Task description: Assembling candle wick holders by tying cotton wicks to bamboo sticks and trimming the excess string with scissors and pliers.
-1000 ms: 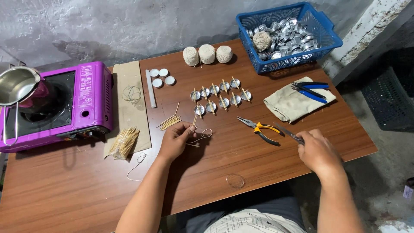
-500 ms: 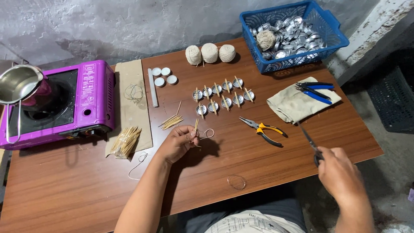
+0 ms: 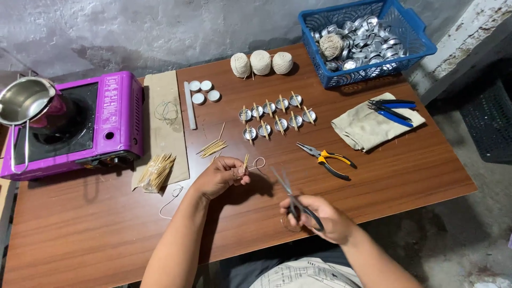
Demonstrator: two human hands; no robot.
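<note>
Right hand (image 3: 320, 218) grips scissors (image 3: 290, 194), blades pointing up-left.

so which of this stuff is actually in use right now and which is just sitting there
In use:
left hand pinching a thin wooden stick with looped pale string
right hand holding dark-handled scissors

Lying about:
yellow-handled pliers
blue-handled pliers
pink portable stove
blue plastic basket

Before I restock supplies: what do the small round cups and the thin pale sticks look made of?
The small round silver cups look like thin shiny metal, perhaps aluminium, given their bright glint. The thin pale sticks look like bare matte wood or bamboo, tan and unpainted; the left hand pinches one.
</note>
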